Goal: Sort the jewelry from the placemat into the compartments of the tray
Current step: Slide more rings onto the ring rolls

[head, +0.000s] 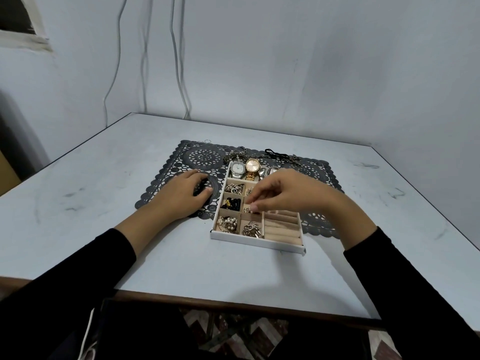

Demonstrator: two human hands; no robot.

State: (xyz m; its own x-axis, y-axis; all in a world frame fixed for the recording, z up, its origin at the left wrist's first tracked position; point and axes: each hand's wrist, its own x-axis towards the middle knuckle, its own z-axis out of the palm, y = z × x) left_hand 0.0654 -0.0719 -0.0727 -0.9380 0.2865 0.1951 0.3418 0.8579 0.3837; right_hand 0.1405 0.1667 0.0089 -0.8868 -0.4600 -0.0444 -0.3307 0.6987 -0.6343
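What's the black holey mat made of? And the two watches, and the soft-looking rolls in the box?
Black lace-cut placemat: probably thin plastic or paper; flat, matte, table showing through the holes.
Silver square-faced watch and rose-gold round watch: shiny metal, going by their glinting link bands.
Beige ring rolls in the white tray: likely velvety fabric; dull, no shine.
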